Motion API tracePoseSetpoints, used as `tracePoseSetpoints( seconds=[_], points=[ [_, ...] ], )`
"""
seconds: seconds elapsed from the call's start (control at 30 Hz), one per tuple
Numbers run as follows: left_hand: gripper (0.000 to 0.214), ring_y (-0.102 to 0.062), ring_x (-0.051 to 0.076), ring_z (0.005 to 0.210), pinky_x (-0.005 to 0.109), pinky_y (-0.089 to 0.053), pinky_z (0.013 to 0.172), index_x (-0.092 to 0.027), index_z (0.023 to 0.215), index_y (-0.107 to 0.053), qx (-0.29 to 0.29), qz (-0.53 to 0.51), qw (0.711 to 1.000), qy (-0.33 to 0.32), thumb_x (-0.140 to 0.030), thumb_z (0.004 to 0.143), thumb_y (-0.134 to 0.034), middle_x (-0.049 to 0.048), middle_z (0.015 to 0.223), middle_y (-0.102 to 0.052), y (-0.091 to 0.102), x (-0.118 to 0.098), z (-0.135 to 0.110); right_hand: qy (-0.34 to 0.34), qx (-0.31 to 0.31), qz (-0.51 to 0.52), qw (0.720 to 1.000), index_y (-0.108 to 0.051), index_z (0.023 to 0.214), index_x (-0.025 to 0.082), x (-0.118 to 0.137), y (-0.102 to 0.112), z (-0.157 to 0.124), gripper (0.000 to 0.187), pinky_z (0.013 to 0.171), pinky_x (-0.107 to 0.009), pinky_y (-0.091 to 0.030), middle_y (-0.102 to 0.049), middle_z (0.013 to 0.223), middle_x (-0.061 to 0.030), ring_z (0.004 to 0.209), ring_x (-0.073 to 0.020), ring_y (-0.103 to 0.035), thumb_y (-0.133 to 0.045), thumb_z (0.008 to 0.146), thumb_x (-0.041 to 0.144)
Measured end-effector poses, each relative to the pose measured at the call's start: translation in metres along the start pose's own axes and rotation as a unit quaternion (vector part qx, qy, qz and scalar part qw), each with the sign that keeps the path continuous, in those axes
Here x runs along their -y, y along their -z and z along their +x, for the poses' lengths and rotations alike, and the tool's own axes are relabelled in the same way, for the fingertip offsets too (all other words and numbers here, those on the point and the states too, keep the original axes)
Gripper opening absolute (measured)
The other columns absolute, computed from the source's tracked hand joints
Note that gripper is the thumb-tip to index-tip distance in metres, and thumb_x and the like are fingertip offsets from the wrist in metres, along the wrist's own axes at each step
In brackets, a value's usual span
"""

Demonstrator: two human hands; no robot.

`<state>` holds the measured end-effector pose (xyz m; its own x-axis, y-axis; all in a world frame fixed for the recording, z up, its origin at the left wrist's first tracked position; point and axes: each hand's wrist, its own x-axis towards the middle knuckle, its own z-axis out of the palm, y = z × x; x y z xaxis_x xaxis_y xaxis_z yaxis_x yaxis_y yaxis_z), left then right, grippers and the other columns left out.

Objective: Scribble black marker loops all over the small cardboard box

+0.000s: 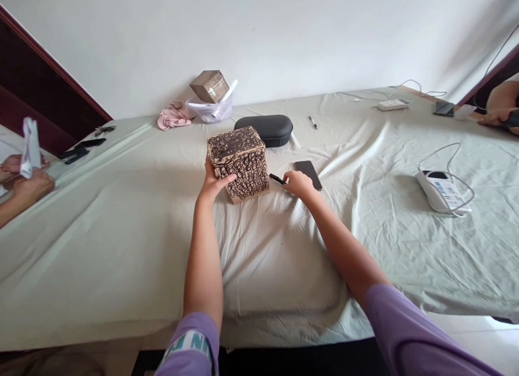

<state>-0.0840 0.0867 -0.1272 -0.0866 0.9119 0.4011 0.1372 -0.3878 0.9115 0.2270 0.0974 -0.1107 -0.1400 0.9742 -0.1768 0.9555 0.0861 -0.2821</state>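
A cardboard box [243, 161] covered in black scribbled loops stands on the sheet-covered table [121, 241]. My left hand [213, 182] grips its left side, thumb across the front face. My right hand [299, 182] lies just right of the box, fingers closed on a black marker [277, 179] whose tip points toward the box. A black phone [308, 173] lies flat right behind my right hand.
A black oval case [265, 128] sits behind the box. Farther back are a small cardboard box [210, 86] on a plastic bag, a pink cloth [173, 115] and a pen [313, 122]. A white device with cable [441, 191] lies right. Other people's hands [24, 179] show at both edges.
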Motion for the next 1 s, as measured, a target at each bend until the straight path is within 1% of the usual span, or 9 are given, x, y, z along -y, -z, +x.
tracePoseSetpoints(
  seconds=[0.2, 0.47, 0.6, 0.7, 0.77, 0.83, 0.9, 0.93, 1.0],
  points=[
    [0.139, -0.046, 0.040, 0.160, 0.058, -0.035, 0.136, -0.038, 0.172, -0.025, 0.006, 0.003, 1.000, -0.004, -0.059, 0.058, -0.101, 0.0135, 0.172, -0.047, 0.000, -0.001, 0.000, -0.007, -0.025, 0.012, 1.000, -0.080, 0.131, 0.024, 0.005, -0.011, 0.003, 0.035, 0.086, -0.033, -0.054, -0.078, 0.134, -0.0144, 0.119, -0.0315, -0.075, -0.067, 0.099, 0.022],
    [0.138, -0.047, 0.040, 0.160, 0.057, -0.036, 0.135, -0.038, 0.173, -0.025, 0.008, 0.000, 1.000, -0.009, -0.060, 0.060, -0.101, 0.0144, 0.173, -0.046, 0.001, 0.001, -0.001, 0.016, -0.087, 0.031, 0.996, -0.070, 0.146, 0.027, 0.008, -0.032, 0.009, 0.041, 0.089, -0.034, -0.054, -0.080, 0.135, -0.0095, 0.122, -0.0291, -0.073, -0.060, 0.107, 0.029],
    [0.136, -0.049, 0.040, 0.158, 0.057, -0.037, 0.134, -0.038, 0.172, -0.026, 0.011, 0.001, 1.000, -0.004, -0.059, 0.060, -0.101, 0.0144, 0.170, -0.048, 0.003, 0.005, 0.000, 0.031, -0.112, 0.031, 0.993, -0.069, 0.147, 0.026, 0.007, -0.040, 0.007, 0.040, 0.094, -0.035, -0.052, -0.078, 0.140, -0.0098, 0.130, -0.0297, -0.067, -0.057, 0.109, 0.031],
    [0.138, -0.049, 0.040, 0.158, 0.058, -0.037, 0.135, -0.039, 0.172, -0.025, 0.010, 0.000, 1.000, -0.003, -0.059, 0.060, -0.102, 0.0140, 0.170, -0.049, 0.004, 0.007, 0.001, 0.033, -0.133, 0.025, 0.990, -0.069, 0.147, 0.021, 0.004, -0.037, 0.007, 0.044, 0.104, -0.039, -0.049, -0.075, 0.144, -0.0143, 0.136, -0.0334, -0.060, -0.056, 0.109, 0.038],
    [0.138, -0.049, 0.041, 0.158, 0.059, -0.037, 0.135, -0.038, 0.172, -0.025, 0.008, -0.004, 1.000, 0.002, -0.060, 0.059, -0.102, 0.0146, 0.169, -0.050, 0.003, 0.008, 0.001, 0.024, -0.138, 0.018, 0.990, -0.071, 0.143, 0.017, 0.000, -0.033, 0.008, 0.045, 0.107, -0.042, -0.046, -0.075, 0.142, -0.0174, 0.136, -0.0363, -0.058, -0.056, 0.108, 0.041],
    [0.138, -0.050, 0.042, 0.157, 0.060, -0.038, 0.134, -0.038, 0.171, -0.027, 0.005, -0.005, 1.000, 0.008, -0.060, 0.058, -0.102, 0.0152, 0.170, -0.049, 0.003, 0.008, 0.001, 0.015, -0.127, 0.009, 0.992, -0.078, 0.127, 0.017, -0.005, -0.030, 0.011, 0.036, 0.105, -0.043, -0.045, -0.078, 0.134, -0.0176, 0.133, -0.0375, -0.060, -0.062, 0.103, 0.039],
    [0.134, -0.049, 0.041, 0.158, 0.061, -0.039, 0.133, -0.038, 0.170, -0.030, 0.002, -0.004, 1.000, 0.007, -0.058, 0.059, -0.102, 0.0146, 0.172, -0.046, 0.003, 0.009, 0.001, 0.012, -0.111, 0.002, 0.994, -0.081, 0.112, 0.018, -0.008, -0.031, 0.014, 0.026, 0.102, -0.041, -0.045, -0.081, 0.122, -0.0159, 0.128, -0.0367, -0.063, -0.067, 0.098, 0.034],
    [0.132, -0.049, 0.041, 0.158, 0.061, -0.038, 0.134, -0.039, 0.169, -0.031, 0.001, -0.004, 1.000, 0.005, -0.057, 0.060, -0.102, 0.0142, 0.173, -0.046, 0.003, 0.009, 0.002, 0.013, -0.107, 0.000, 0.994, -0.081, 0.109, 0.019, -0.009, -0.032, 0.015, 0.023, 0.101, -0.041, -0.044, -0.082, 0.117, -0.0151, 0.125, -0.0356, -0.065, -0.067, 0.096, 0.032],
    [0.130, -0.050, 0.041, 0.158, 0.061, -0.037, 0.134, -0.039, 0.169, -0.032, 0.001, -0.006, 1.000, 0.003, -0.055, 0.061, -0.102, 0.0141, 0.173, -0.046, 0.004, 0.009, 0.001, 0.020, -0.109, -0.002, 0.994, -0.080, 0.111, 0.019, -0.008, -0.036, 0.016, 0.024, 0.100, -0.041, -0.044, -0.083, 0.114, -0.0141, 0.120, -0.0336, -0.067, -0.065, 0.097, 0.031]
  ],
)
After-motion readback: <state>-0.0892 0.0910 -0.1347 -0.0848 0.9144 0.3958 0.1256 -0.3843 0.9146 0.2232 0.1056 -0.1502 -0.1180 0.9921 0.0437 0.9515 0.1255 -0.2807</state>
